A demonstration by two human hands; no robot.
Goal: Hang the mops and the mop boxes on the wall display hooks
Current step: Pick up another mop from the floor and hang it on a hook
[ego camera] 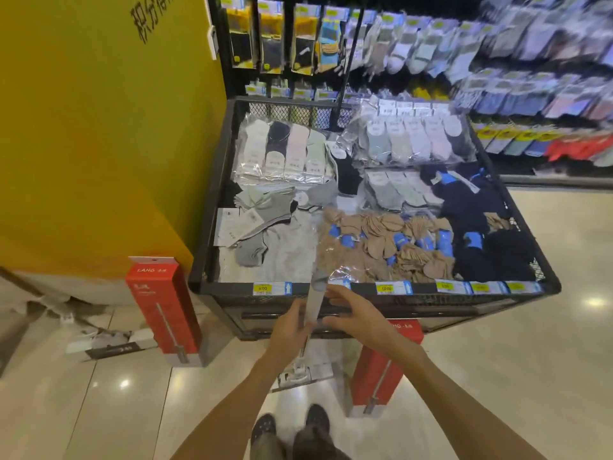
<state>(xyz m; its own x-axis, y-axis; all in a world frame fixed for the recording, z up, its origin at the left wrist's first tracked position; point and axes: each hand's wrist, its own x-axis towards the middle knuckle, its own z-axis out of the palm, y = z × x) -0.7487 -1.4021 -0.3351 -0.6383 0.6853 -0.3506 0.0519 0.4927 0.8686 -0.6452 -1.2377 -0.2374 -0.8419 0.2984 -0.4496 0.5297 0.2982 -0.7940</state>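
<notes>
From the head camera, the person stands before a black wire bin full of packaged socks, with both arms reaching forward. The left hand has its grip curled round the pale handle of a mop, which stands nearly upright: its capped top reaches the bin's front rail and its flat head rests on the tiled floor just ahead of the person's shoes. The right hand is beside the handle with fingers spread and relaxed, its grip apart; whether the fingertips touch the handle cannot be told. Three mop boxes show. One red mop box stands upright on the floor to the left, by the yellow wall; a second red box stands to the right, partly behind the right forearm; a white and black box lies flat on the floor further left. No mop or mop box hangs on a hook in this view; the hooks on the back wall carry sock packs only. So the task looks to be at an early stage: one mop is in hand, and the three boxes still wait on the floor.
</notes>
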